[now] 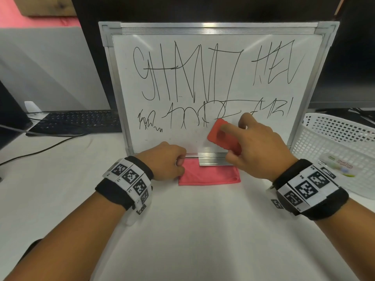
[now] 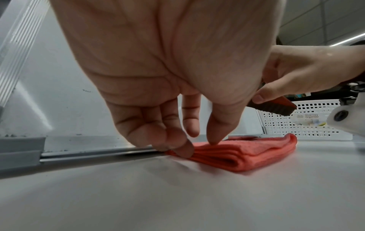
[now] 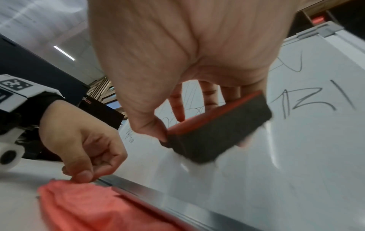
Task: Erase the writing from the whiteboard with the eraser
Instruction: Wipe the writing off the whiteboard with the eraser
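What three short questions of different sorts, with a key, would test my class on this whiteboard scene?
1. True or false: the right hand holds the eraser.
2. Which lies on the table below the whiteboard? A) a pink cloth B) a marker C) a cup
3. Fill in: the left hand's fingertips touch the edge of the ____.

Key:
1. True. The eraser's dark felt face is turned to the board, which still carries writing.
2. A, the pink cloth.
3. Cloth.
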